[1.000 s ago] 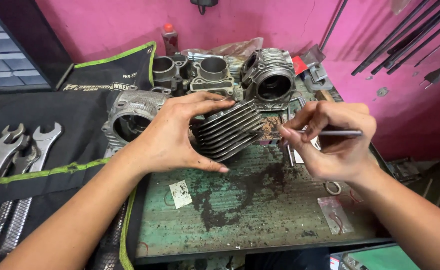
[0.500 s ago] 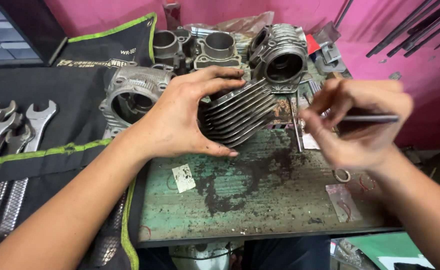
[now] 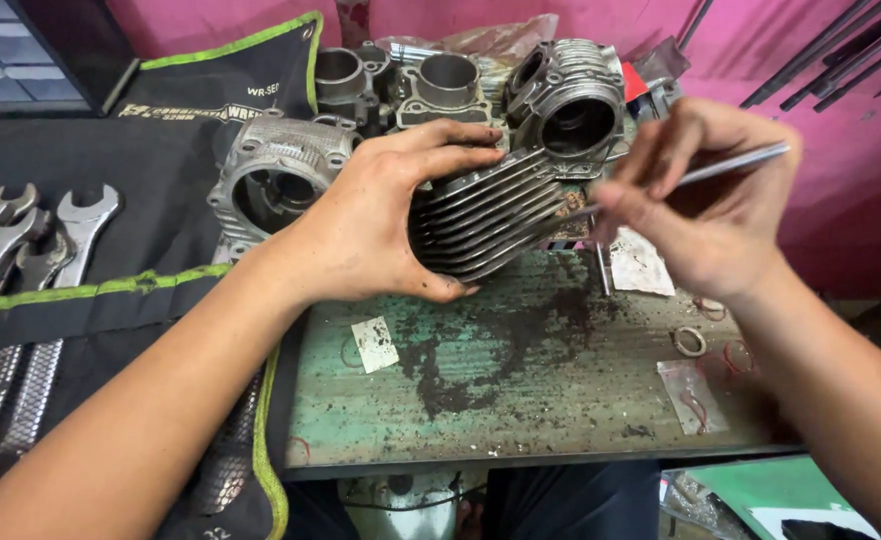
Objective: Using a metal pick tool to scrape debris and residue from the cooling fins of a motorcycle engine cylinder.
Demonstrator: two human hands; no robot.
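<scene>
My left hand (image 3: pixel 381 215) grips a dark finned engine cylinder (image 3: pixel 491 215) and holds it tilted just above the worn green bench top (image 3: pixel 521 390). My right hand (image 3: pixel 706 205) pinches a thin metal pick (image 3: pixel 731 165) like a pen; its tip touches the cylinder's fins at their right end. The hand is blurred.
Several grey engine cylinders (image 3: pixel 276 180) and a cylinder head (image 3: pixel 571 100) stand behind. A black tool roll (image 3: pixel 91 270) with wrenches (image 3: pixel 21 260) lies left. Small rings (image 3: pixel 689 342), a plastic bag (image 3: pixel 691 395) and paper scraps (image 3: pixel 374 342) lie on the bench. Pink wall behind.
The view has moved closer. My right hand has risen and swung the pick's tip left onto the fins. My left hand keeps its hold on the finned cylinder.
</scene>
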